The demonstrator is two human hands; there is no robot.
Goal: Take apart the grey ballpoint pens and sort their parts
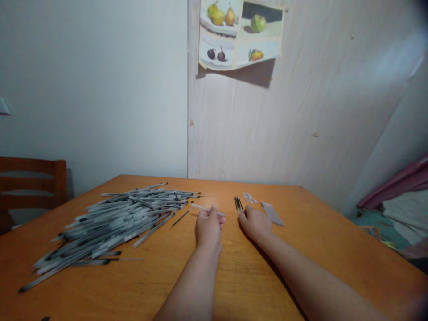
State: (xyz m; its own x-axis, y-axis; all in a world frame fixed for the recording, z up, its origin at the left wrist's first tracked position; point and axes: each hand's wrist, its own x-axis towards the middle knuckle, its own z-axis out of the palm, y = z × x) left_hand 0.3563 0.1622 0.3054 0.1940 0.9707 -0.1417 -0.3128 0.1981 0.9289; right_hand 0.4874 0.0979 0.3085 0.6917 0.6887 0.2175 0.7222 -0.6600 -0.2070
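My left hand (209, 229) is closed, pinching a clear pen barrel (200, 207) between thumb and fingers above the table. My right hand (256, 223) rests on the table, its fingers closed at the near end of a small row of dark pen refills (237, 203). Just right of that hand, several clear pen barrels (272, 213) lie side by side. Small whitish pieces (249, 197) are scattered behind it. A single dark refill (179, 219) lies left of my left hand, near a small black cap (192, 202).
A large heap of clear pens with black ends (120, 223) covers the left part of the wooden table (234, 285). A wooden chair (33, 183) stands at left. Fruit pictures (240, 35) hang on the back wall, and cloth (401, 214) lies piled beyond the right edge.
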